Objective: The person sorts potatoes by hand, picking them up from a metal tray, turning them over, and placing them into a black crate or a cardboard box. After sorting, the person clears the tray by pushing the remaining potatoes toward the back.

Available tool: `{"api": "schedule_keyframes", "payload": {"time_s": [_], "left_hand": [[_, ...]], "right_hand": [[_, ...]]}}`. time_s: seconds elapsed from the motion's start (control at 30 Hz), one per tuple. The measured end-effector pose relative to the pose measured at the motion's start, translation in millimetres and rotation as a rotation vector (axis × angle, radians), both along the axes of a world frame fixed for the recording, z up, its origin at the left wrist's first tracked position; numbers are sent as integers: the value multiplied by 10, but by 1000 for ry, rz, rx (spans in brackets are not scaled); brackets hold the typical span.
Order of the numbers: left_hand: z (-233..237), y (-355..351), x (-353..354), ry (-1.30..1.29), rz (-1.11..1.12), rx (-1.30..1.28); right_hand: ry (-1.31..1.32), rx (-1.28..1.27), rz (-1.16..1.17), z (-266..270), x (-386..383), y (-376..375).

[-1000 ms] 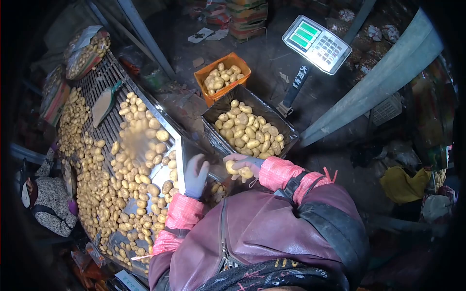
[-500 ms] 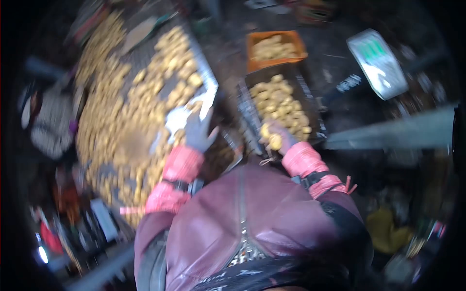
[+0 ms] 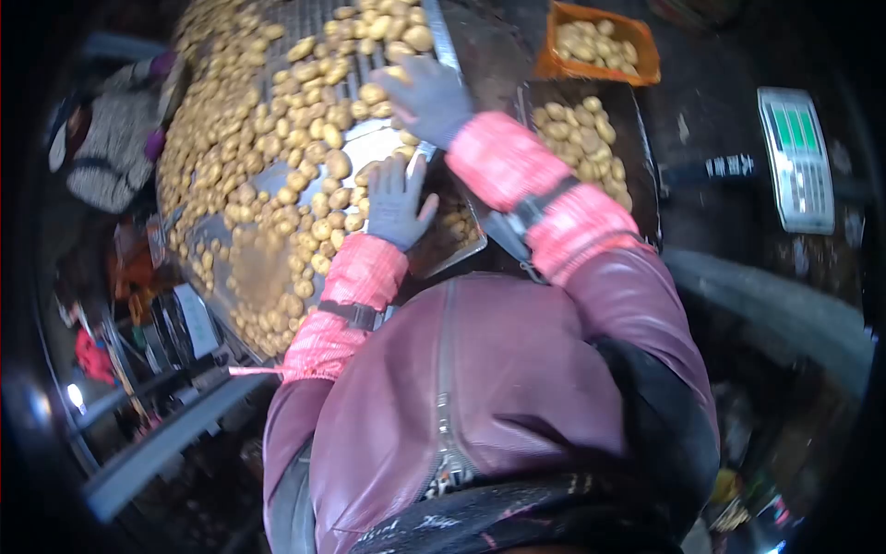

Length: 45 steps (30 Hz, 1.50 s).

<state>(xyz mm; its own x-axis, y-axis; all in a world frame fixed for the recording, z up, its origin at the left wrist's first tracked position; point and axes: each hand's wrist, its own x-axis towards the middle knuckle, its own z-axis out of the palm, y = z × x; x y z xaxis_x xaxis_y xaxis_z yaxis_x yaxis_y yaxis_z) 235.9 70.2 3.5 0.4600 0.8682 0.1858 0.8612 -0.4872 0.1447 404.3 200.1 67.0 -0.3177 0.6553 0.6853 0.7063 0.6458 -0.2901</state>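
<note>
Many potatoes (image 3: 314, 148) are spread over a large metal sorting table (image 3: 445, 37) in front and to the left. My left hand (image 3: 399, 205), in a grey glove, lies at the table's near right edge with its fingers spread, touching or close over potatoes. Further out, my right hand (image 3: 429, 100), also gloved in grey, reaches across to the right edge of the table with its fingers apart over the potatoes. A black crate (image 3: 649, 152) holding potatoes is to the right, partly hidden by my right sleeve.
An orange crate (image 3: 650, 66) of potatoes stands beyond the black one. At the right is a scale-like device (image 3: 801, 162) with green panels. Another person (image 3: 115, 138) in a grey knit top is at the far left. A metal bar (image 3: 175, 439) runs at the lower left.
My right hand has moved from the potatoes in the black crate to the table's edge, and its fingers have opened. My left hand stays by the edge. The view has shifted.
</note>
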Motion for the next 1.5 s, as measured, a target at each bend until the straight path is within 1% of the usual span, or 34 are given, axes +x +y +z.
{"api": "schedule_keyframes", "payload": {"time_s": [0.03, 0.07, 0.1, 0.17, 0.27, 0.37, 0.4, 0.5, 0.53, 0.6, 0.67, 0.7, 0.77, 0.87, 0.97, 1.0, 1.03, 1.1, 1.13, 1.23, 1.3, 1.37, 1.47, 1.5], "left_hand": [[-1, 21, -1, -6, -7, -5], [0, 20, 14, 19, 3, 15], [2, 33, 17, 17, -9, 27], [3, 42, 7, 9, -25, 49], [-15, 54, -1, 4, -55, 69], [-27, 56, -3, -18, -88, 83], [-34, 60, 3, -24, -94, 90], [-45, 79, -18, -57, -130, 98], [-24, 95, 1, -58, -157, 105], [-10, 125, 40, -66, -202, 111], [-40, 328, 129, -74, -239, 119], [-85, 475, 166, -108, -274, 158], [-139, 724, 256, -143, -266, 149], [-91, 889, 340, -78, -188, 170], [-19, 975, 380, -160, 31, 1], [-167, 925, 391, -188, 7, 289], [-135, 852, 416, -135, -45, 189], [-45, 703, 440, 16, -79, 113], [-55, 701, 439, 13, -79, 107], [-115, 732, 439, 23, -78, 117], [-128, 721, 452, 54, -81, 161], [-121, 717, 451, 55, -91, 152], [-102, 729, 454, 91, -71, 97], [-93, 731, 459, 109, -58, 74]], "right_hand": [[-110, 1, -36, -227, -83, 130], [-217, -63, -143, -413, -165, 132], [-212, -191, -138, -578, -201, 125], [-247, -193, -173, -615, -170, 16], [-174, -206, -192, -635, -44, -238], [-152, -12, -231, -718, 19, -429], [-125, -13, -234, -723, 36, -476], [-80, -168, -163, -581, 106, -723], [-66, -188, -181, -588, 140, -855], [3, -73, -239, -680, 213, -1092], [66, 30, -325, -715, 221, -1338], [78, -40, -320, -732, 243, -1461], [10, -257, -297, -580, 273, -1638], [72, -278, -287, -670, 360, -1711], [109, -300, -300, -754, 490, -1725], [108, -338, -311, -770, 539, -1713], [134, -354, -308, -763, 605, -1705], [190, -393, -297, -739, 761, -1708], [223, -439, -315, -666, 854, -1724], [213, -636, -463, -685, 1265, -1779], [274, -718, -559, -1016, 1665, -1780], [241, -873, -702, -1337, 2091, -1733], [132, -814, -798, -1681, 2502, -1512], [53, -803, -809, -1769, 2594, -1411]]}}
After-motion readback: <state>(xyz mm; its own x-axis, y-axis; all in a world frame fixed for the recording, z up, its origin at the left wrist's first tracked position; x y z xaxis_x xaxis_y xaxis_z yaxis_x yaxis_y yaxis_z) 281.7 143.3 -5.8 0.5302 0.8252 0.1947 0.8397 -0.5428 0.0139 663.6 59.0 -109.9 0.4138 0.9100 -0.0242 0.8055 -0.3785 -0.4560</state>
